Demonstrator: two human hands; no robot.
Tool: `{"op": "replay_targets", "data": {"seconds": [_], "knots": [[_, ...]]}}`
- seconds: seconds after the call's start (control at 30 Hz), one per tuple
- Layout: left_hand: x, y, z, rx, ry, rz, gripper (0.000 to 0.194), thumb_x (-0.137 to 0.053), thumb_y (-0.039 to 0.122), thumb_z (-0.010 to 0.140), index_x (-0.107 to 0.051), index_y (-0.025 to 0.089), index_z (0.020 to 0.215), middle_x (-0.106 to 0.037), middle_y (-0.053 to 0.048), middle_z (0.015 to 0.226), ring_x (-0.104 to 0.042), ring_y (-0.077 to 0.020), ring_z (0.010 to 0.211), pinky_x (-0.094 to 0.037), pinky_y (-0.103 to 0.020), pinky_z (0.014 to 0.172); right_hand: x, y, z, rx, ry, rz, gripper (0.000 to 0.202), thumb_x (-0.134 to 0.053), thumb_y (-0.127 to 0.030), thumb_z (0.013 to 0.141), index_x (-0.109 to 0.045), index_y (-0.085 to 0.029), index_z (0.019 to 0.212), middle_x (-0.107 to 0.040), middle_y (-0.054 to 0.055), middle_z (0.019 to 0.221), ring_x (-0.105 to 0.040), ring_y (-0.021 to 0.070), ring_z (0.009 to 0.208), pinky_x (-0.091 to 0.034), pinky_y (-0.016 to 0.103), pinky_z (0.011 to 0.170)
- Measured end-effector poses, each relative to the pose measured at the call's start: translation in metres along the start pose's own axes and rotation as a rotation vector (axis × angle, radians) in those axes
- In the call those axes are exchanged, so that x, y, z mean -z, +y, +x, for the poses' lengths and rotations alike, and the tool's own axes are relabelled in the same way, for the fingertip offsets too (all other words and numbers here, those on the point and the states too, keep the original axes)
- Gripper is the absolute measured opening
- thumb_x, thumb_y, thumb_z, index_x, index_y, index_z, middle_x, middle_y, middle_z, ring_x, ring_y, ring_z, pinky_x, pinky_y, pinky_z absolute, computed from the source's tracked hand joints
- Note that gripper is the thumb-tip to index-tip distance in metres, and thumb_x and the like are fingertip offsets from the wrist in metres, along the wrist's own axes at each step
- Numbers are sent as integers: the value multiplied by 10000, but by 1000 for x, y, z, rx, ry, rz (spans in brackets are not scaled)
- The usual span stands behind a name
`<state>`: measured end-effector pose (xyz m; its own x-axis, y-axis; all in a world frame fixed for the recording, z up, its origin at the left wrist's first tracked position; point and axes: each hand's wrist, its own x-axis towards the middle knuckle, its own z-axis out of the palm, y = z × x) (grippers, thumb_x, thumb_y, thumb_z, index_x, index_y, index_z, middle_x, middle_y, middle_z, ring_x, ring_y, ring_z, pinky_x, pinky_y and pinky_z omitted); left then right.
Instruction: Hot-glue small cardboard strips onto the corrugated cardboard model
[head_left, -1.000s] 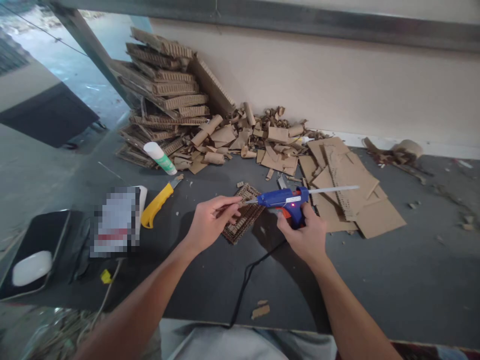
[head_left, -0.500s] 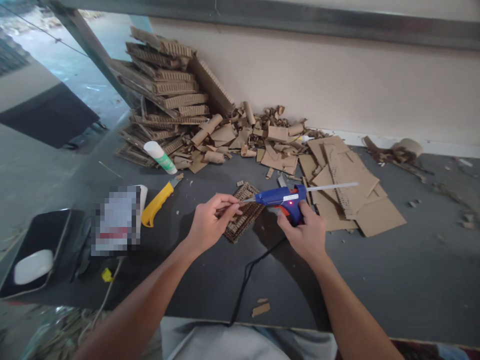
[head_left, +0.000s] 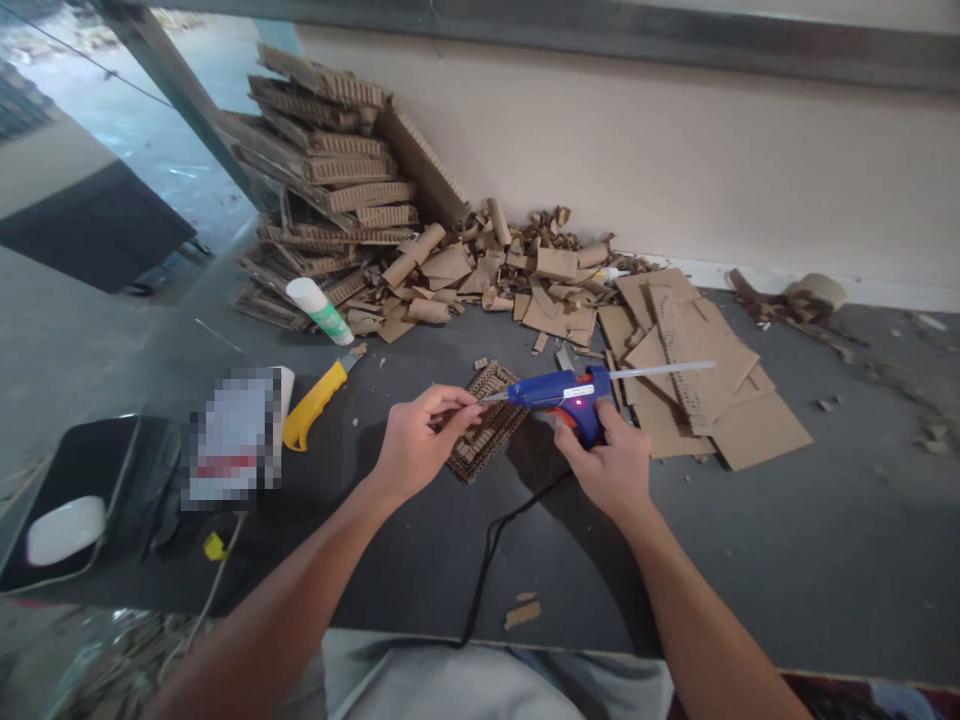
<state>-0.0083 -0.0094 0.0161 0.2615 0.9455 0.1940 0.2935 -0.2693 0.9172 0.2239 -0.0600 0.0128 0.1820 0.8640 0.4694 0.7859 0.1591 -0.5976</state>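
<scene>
My right hand [head_left: 607, 460] is wrapped round the handle of a blue hot glue gun [head_left: 559, 388]. A red light glows on its side and a clear glue stick [head_left: 664, 370] juts from its back. The nozzle points left, to the fingertips of my left hand [head_left: 424, 440]. Those fingers are pinched together at the nozzle tip; whatever small piece they hold is too hidden to name. Below the nozzle, a rectangular frame of corrugated cardboard strips [head_left: 491, 425] lies on the dark table, partly covered by my left hand and the gun.
Cardboard slabs [head_left: 352, 170] are stacked at the back left, beside a heap of scraps [head_left: 487, 265]. Flat cardboard sheets [head_left: 757, 430] lie right. On the left are a glue tube [head_left: 319, 310], a yellow utility knife [head_left: 319, 400] and a phone [head_left: 86, 450]. The gun's black cord [head_left: 491, 545] runs toward me.
The glue gun has shifted very slightly left, its nozzle still at my left fingertips. Otherwise both hands keep nearly the same pose.
</scene>
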Motion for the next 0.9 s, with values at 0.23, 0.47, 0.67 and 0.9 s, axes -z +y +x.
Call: {"op": "replay_targets", "data": {"seconds": [0.23,0.47,0.67,0.9], "knots": [[0,-2,-1,-6,9,11,86,-672,272,925,-663,190,947,-767,-14,801,-758,-145,746,-623,-205,651,0,0,1,-28,-10,-5,297,-642,-334,812,-401,-236,668,-326,-117,460,-307,66,385,-311,188,418],[2,2,1,-23,8,67,80,-674,270,922,-672,193,946,-775,-15,826,-754,-141,759,-610,-197,655,2,0,0,-79,-57,5,261,-616,-362,809,-417,-244,689,-301,-127,428,-297,77,370,-310,205,415],[2,3,0,-12,2,88,101,-676,292,919,-677,194,940,-776,-24,822,-755,-159,755,-616,-224,659,3,-2,1,-113,-78,2,272,-605,-392,803,-406,-253,681,-294,-125,419,-291,86,374,-317,218,419],[3,3,0,-16,2,112,123,-674,313,921,-691,196,959,-771,-28,814,-752,-163,748,-612,-228,659,4,-2,0,-103,-79,10,279,-612,-367,805,-393,-252,677,-300,-121,435,-288,82,374,-308,214,418]]}}
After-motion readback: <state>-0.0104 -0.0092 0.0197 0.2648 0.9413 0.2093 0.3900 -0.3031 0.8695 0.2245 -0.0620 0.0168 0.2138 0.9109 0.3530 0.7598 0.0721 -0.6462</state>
